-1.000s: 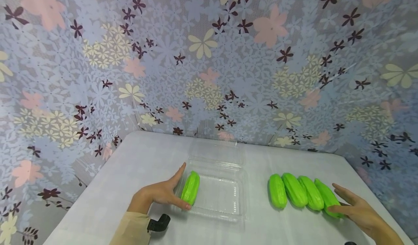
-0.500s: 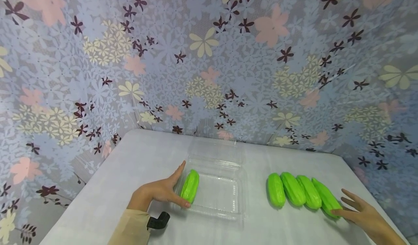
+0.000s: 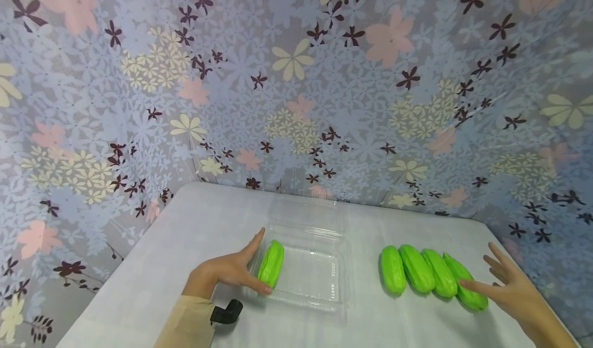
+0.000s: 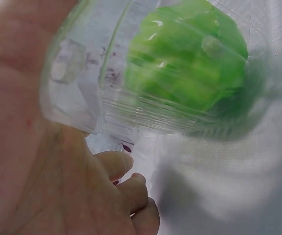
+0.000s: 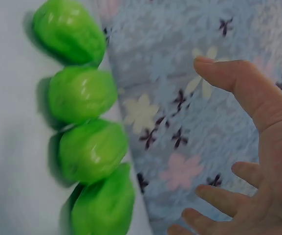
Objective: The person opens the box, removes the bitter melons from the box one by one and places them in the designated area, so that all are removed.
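Moved: my right hand (image 3: 511, 289) has lifted off the end gourd, fingers spread, thumb tip just at it. Left hand (image 3: 227, 273): unchanged, flat and straight-fingered against the tray (image 3: 319, 286) wall. Gourd in tray (image 3: 271, 263): one, left side. Row of gourds (image 3: 431, 276): four (touching side by side), on the tabletop (image 3: 208, 224) right of the tray.

Your right hand lifts off the end cucumber

Your right hand (image 3: 514, 291) has come away from the rightmost green cucumber (image 3: 465, 288) in the row: a second ago its fingers lay along that cucumber's far side with the thumb under its near end, and now the hand is raised and spread, fingers fanned upward, with only the thumb tip near or on the cucumber's near end.
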Action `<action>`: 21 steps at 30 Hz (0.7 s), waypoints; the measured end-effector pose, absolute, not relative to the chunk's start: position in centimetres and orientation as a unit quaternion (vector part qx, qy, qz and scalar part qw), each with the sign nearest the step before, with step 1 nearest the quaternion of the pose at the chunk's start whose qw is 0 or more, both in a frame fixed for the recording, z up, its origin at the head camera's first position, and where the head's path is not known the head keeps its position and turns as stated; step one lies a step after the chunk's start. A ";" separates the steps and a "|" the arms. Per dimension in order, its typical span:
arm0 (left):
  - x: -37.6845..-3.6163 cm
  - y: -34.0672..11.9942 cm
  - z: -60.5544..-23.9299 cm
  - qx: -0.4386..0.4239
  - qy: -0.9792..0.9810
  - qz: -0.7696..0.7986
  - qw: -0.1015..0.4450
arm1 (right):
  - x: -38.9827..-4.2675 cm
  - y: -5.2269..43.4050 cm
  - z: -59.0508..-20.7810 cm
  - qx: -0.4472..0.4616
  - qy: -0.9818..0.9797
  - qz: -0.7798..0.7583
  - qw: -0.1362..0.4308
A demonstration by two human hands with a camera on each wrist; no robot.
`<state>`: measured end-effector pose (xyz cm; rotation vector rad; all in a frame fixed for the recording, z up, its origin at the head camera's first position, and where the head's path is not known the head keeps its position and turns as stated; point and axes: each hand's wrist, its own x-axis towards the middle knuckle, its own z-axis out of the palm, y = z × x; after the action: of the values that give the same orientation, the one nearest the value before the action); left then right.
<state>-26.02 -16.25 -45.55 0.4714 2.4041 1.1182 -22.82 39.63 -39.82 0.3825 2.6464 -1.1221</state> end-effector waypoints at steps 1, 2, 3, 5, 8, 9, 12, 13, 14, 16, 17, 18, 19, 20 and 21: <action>-26.0 -16.2 -45.5 0.171 0.871 0.404 0.222 | -22.7 39.3 -39.5 0.126 0.907 -0.384 0.115; -26.0 -16.2 -45.5 0.172 0.871 0.403 0.221 | -22.7 39.0 -39.3 0.115 0.910 -0.383 0.108; -26.0 -16.2 -45.5 0.172 0.871 0.403 0.221 | -22.6 38.7 -39.0 0.102 0.912 -0.385 0.099; -26.0 -16.3 -45.5 0.173 0.872 0.402 0.220 | -22.4 38.2 -38.6 0.075 0.916 -0.387 0.080; -26.0 -16.4 -45.5 0.174 0.872 0.403 0.218 | -22.2 37.2 -38.3 0.041 0.921 -0.384 0.056; -26.0 -16.4 -45.6 0.173 0.872 0.403 0.218 | -22.2 36.8 -38.3 0.034 0.920 -0.386 0.052; -26.0 -16.5 -45.7 0.172 0.872 0.404 0.218 | -22.1 35.8 -38.3 0.026 0.921 -0.384 0.054; -26.0 -16.5 -45.7 0.172 0.871 0.404 0.218 | -22.1 35.5 -38.3 0.024 0.921 -0.384 0.057; -26.0 -16.4 -45.7 0.172 0.871 0.404 0.218 | -22.1 35.1 -38.3 0.021 0.921 -0.384 0.060; -26.0 -16.4 -45.7 0.171 0.871 0.405 0.220 | -22.1 34.2 -38.2 0.012 0.923 -0.379 0.064; -26.0 -16.3 -45.6 0.171 0.871 0.405 0.220 | -22.1 33.6 -38.1 0.003 0.924 -0.376 0.063; -26.0 -16.3 -45.6 0.171 0.871 0.405 0.220 | -22.1 33.0 -38.0 -0.005 0.926 -0.373 0.062; -26.0 -16.3 -45.5 0.170 0.871 0.406 0.220 | -22.1 32.4 -38.0 -0.016 0.928 -0.369 0.058; -25.9 -16.3 -45.5 0.171 0.871 0.405 0.219 | -22.1 31.7 -37.9 -0.028 0.928 -0.368 0.054; -25.9 -16.3 -45.5 0.170 0.871 0.406 0.219 | -22.1 31.0 -37.8 -0.038 0.927 -0.369 0.050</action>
<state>-25.94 -16.29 -45.45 0.4716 2.4096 1.1221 -22.13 30.99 -37.85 -0.1160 2.8241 -1.1224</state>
